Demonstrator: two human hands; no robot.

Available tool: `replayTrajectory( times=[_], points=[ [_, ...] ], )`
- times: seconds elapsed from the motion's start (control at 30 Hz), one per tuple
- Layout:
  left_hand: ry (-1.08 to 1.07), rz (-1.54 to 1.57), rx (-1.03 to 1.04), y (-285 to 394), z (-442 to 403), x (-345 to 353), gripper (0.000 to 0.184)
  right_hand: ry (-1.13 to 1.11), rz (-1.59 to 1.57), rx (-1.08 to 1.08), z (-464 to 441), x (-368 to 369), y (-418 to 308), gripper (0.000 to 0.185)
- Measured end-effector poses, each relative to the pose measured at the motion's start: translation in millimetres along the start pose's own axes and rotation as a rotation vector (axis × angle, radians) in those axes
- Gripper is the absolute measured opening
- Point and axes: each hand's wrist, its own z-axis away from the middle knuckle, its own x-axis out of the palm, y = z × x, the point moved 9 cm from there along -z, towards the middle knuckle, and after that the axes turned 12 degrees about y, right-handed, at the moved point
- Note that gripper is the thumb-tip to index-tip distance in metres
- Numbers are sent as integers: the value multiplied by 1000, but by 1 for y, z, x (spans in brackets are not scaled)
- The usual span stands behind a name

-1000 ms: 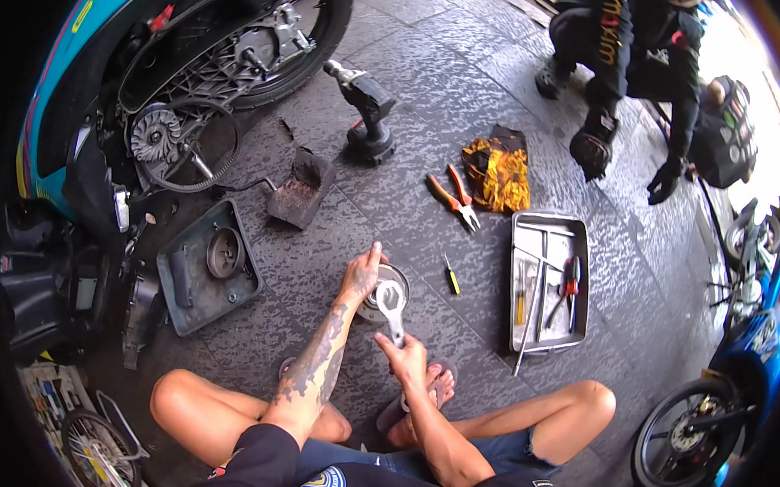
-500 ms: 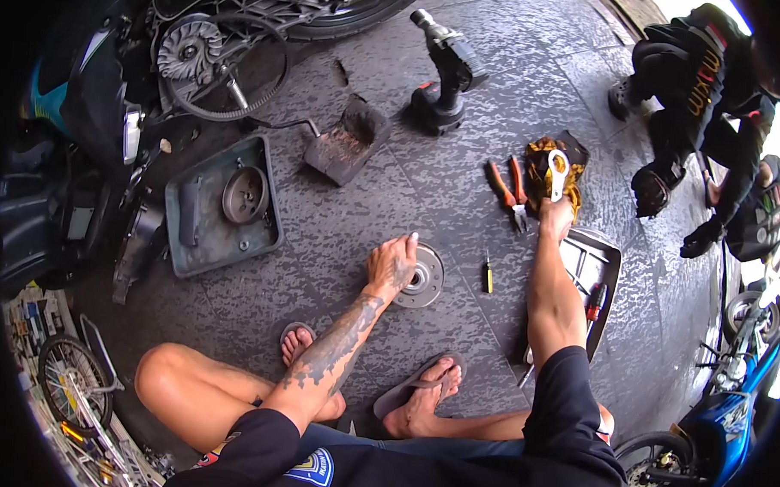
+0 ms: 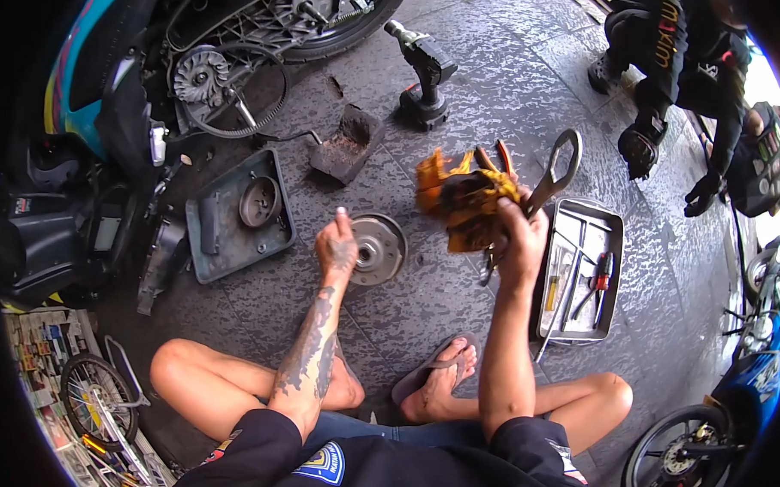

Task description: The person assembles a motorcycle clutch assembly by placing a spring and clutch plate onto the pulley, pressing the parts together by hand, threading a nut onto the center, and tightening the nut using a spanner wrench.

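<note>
My right hand (image 3: pixel 521 239) is raised above the floor, closed round a yellow and black stained rag (image 3: pixel 464 199) and a metal ring-ended wrench (image 3: pixel 557 172). Orange plier handles (image 3: pixel 503 156) show just behind the rag. Beside a round metal disc-shaped part (image 3: pixel 378 250) on the floor is my left hand (image 3: pixel 337 246), its fingers curled in and the thumb up. Whether those fingers hold anything is hidden.
A tray of tools (image 3: pixel 616 277) lies right, a grey tray with a round part (image 3: pixel 199 258) left. Ahead are a cordless impact tool (image 3: pixel 426 77), a dirty block (image 3: pixel 349 146) and an opened scooter engine (image 3: pixel 260 24). A dark-clothed person (image 3: pixel 709 83) crouches at upper right.
My right hand has lifted the rag off the floor and moved back left with it and the wrench. My left hand has shifted slightly left, off the disc's edge.
</note>
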Motion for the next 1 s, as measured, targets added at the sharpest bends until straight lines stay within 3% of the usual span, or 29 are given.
replayTrajectory(
  times=[0.07, 0.1, 0.13, 0.2, 0.27, 0.3, 0.33, 0.43, 0.47, 0.5, 0.53, 0.57, 0.67, 0.8, 0.87, 0.9, 0.93, 1.0],
  points=[
    [97, -56, 22, -10, -21, -25, 63, 42, 13, 40, 16, 0, 21, 22],
    [141, -55, 11, -13, -31, -38, 64, 21, -82, 174, 20, -2, 47, 23],
    [181, -57, -3, -12, -39, -52, 65, 56, 69, 198, 17, -15, 77, 35],
    [167, -23, 5, -8, -50, -73, 65, 170, 653, 25, 3, -46, 121, 55],
    [196, 4, 8, -7, -57, -81, 66, 264, 904, -86, 13, -76, 138, 67],
    [192, 7, -9, -11, -59, -79, 68, 257, 779, 44, 18, -91, 155, 70],
    [182, 7, -31, -15, -57, -76, 69, 381, 814, -31, 14, -119, 189, 50],
    [124, -55, -39, -1, -39, -44, 73, 389, 651, 60, 20, -118, 180, 46],
    [11, -7, -103, -2, -32, -19, 74, 426, 625, 182, 22, -117, 178, 43],
    [20, -26, 47, 17, -22, -5, 72, 462, 598, 302, 25, -117, 176, 40],
    [-76, -51, 62, 18, -14, 23, 69, 458, 606, 295, 25, -116, 171, 40],
    [-183, -76, 71, 25, -2, 45, 68, 381, 542, 319, 27, -111, 171, 39],
    [-205, -85, 177, 34, 28, 96, 64, 220, 530, 295, 39, -88, 151, 31],
    [-275, 13, 122, 30, 51, 131, 61, -17, 499, 446, 67, -70, 145, 20],
    [-325, -72, 108, 20, 46, 138, 62, -202, 867, 184, 61, -89, 166, 28],
    [-368, -48, 111, 15, 44, 142, 64, -249, 981, 66, 67, -67, 133, 38],
    [-393, 26, 97, 13, 42, 142, 65, -251, 979, 69, 62, -63, 131, 38],
    [-435, 189, 75, 21, 37, 137, 63, -308, 1129, 276, 64, -73, 145, 42]
  ],
)
